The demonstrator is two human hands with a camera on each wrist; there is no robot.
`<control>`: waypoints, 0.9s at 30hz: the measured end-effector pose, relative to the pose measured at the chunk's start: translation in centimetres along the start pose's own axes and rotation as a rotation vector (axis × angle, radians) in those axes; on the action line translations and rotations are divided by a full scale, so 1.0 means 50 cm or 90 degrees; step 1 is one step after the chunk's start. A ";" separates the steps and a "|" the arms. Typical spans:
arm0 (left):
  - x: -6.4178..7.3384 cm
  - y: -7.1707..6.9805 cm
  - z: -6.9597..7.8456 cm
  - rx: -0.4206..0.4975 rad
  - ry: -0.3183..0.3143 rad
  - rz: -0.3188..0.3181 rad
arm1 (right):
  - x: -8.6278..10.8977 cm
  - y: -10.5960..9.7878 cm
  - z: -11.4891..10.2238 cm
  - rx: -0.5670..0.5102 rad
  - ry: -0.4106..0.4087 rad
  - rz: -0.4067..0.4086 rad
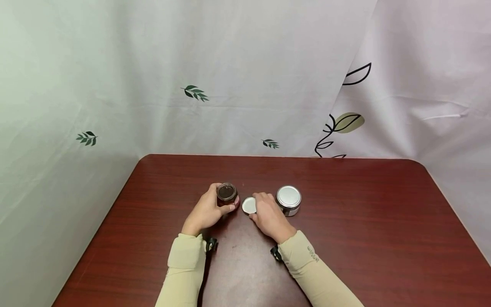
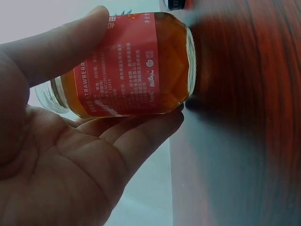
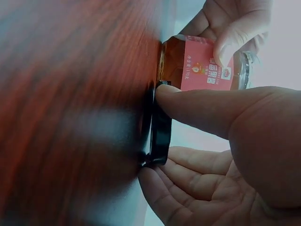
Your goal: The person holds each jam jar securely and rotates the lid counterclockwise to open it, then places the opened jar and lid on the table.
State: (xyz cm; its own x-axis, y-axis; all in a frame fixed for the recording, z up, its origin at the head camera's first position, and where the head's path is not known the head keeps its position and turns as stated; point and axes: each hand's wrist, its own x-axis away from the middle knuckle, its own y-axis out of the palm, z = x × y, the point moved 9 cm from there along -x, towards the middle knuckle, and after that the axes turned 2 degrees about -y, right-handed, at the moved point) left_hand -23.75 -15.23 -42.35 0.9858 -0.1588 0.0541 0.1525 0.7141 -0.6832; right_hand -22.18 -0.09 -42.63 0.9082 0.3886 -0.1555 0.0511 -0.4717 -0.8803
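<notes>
My left hand [image 1: 205,212] grips a glass jar of strawberry jam [image 1: 226,192] around its side, thumb on one side and fingers on the other. The jar stands upright with its mouth uncovered and dark jam showing inside; its red label [image 2: 124,70] reads "STRAWBERRY" in the left wrist view. Just right of the jar, my right hand [image 1: 269,216] pinches a jar lid [image 1: 249,205] by its edge. White inner face up, the lid lies at the tabletop, and its black rim [image 3: 161,127] shows between thumb and fingers in the right wrist view.
Right beside my right hand stands a round container with a silver lid [image 1: 289,196]. Everything is on a dark red wood-grain table [image 1: 364,221]. Behind the table's far edge hangs a pale curtain [image 1: 245,55] with leaf prints.
</notes>
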 end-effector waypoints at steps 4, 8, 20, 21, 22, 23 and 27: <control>0.000 0.000 -0.002 0.001 -0.003 -0.003 | 0.000 -0.002 -0.005 0.025 -0.017 0.011; -0.001 0.000 -0.001 0.002 0.000 -0.002 | -0.001 -0.003 -0.007 0.039 -0.024 0.022; 0.002 -0.001 -0.003 0.011 -0.001 -0.008 | 0.002 -0.006 -0.012 0.035 -0.033 0.038; 0.003 -0.001 -0.004 0.012 -0.002 -0.009 | 0.002 -0.006 -0.012 0.036 -0.034 0.038; 0.003 -0.001 -0.004 0.013 -0.002 -0.009 | 0.002 -0.006 -0.012 0.036 -0.034 0.038; 0.002 -0.001 -0.003 0.014 -0.001 -0.009 | 0.002 -0.006 -0.012 0.036 -0.034 0.036; 0.001 0.000 -0.001 0.022 0.002 -0.010 | 0.001 -0.004 -0.009 0.035 -0.025 0.025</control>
State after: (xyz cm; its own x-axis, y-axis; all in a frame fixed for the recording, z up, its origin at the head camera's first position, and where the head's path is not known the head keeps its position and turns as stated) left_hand -23.69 -15.26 -42.38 0.9831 -0.1724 0.0620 0.1702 0.7342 -0.6573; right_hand -21.97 -0.35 -42.28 0.8920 0.4021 -0.2065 -0.0080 -0.4428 -0.8966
